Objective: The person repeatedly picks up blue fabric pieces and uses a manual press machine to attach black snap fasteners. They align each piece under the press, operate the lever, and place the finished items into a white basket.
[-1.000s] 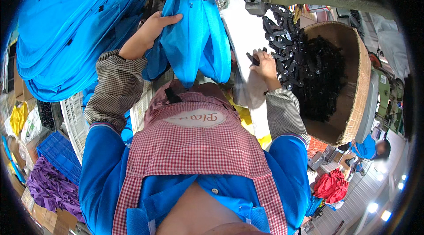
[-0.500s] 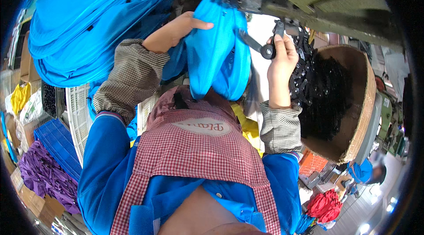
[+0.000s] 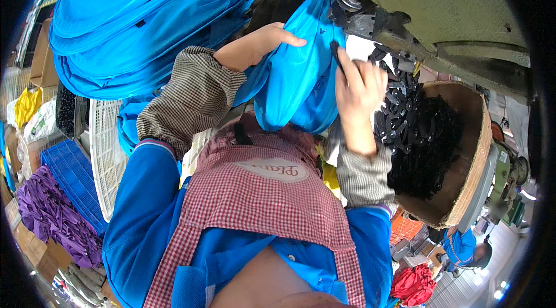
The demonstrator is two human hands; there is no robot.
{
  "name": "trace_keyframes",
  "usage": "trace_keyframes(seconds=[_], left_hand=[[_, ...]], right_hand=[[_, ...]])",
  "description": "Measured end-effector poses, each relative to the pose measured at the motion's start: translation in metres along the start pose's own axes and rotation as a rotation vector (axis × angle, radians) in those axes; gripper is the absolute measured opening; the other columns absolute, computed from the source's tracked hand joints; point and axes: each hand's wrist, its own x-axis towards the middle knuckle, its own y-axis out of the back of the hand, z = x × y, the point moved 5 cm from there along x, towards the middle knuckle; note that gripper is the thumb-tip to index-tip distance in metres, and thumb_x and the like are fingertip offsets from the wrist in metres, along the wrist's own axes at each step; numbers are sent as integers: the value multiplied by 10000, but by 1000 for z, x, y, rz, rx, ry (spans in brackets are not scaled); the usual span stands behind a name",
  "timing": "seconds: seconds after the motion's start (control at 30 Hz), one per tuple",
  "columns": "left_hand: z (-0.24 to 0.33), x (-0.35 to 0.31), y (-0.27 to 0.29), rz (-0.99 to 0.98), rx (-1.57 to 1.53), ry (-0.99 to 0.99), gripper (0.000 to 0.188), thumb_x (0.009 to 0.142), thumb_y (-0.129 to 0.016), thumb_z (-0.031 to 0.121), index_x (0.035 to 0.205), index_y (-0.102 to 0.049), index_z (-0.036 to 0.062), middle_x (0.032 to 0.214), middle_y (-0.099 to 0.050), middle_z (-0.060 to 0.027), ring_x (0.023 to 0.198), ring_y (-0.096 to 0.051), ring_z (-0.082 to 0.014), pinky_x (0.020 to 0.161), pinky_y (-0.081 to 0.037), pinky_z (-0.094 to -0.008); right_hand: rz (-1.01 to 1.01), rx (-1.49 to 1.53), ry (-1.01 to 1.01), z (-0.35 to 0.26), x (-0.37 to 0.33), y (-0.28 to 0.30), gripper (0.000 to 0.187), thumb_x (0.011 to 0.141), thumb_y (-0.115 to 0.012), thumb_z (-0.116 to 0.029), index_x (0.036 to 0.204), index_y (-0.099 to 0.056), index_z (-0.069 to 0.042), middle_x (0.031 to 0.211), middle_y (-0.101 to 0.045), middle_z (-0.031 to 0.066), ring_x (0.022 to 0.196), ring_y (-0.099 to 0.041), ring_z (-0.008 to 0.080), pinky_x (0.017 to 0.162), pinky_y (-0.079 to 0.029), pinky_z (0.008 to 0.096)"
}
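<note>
My left hand (image 3: 269,42) grips the upper part of a bright blue fabric piece (image 3: 292,85), its thumb lying along the cloth. The fabric hangs in folds over my lap, its top reaching the metal working parts of a green machine (image 3: 463,9). My right hand (image 3: 362,88) is at the fabric's right edge, index finger stretched towards the cloth. Under that fingertip is the dark end of a black strap-like piece (image 3: 335,47); most of it is hidden by the fingers and the fabric.
A large stack of blue fabric pieces (image 3: 150,35) lies at the left. On the right stands a cardboard box (image 3: 472,154), with many black strap-like pieces (image 3: 425,140) heaped in and beside it. Purple fabric (image 3: 58,215) and a blue crate (image 3: 72,183) are lower left.
My right hand has brought the black strap-like piece leftward and up against the blue fabric. The fabric and my left hand have shifted slightly right, its top now at the machine's metal parts.
</note>
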Motion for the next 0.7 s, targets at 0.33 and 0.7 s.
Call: trace_keyframes(seconds=[0.33, 0.7], left_hand=[[-6, 6, 15, 48, 44, 1, 418, 721, -671, 219, 1068, -575, 6, 994, -625, -111, 854, -616, -212, 805, -473, -335], [-3, 0, 16, 3, 17, 92, 620, 765, -652, 289, 1255, -395, 9, 1168, -526, -145, 997, -556, -259, 901, -428, -407]], right_hand=[[-152, 186, 36, 0, -11, -32, 294, 672, -662, -213, 943, -637, -100, 830, -546, 46, 728, -509, 228, 707, -396, 351], [-448, 444, -434, 137, -53, -184, 245, 783, -564, -206, 966, -572, -43, 910, -584, 225, 822, -555, 397, 724, -440, 430]])
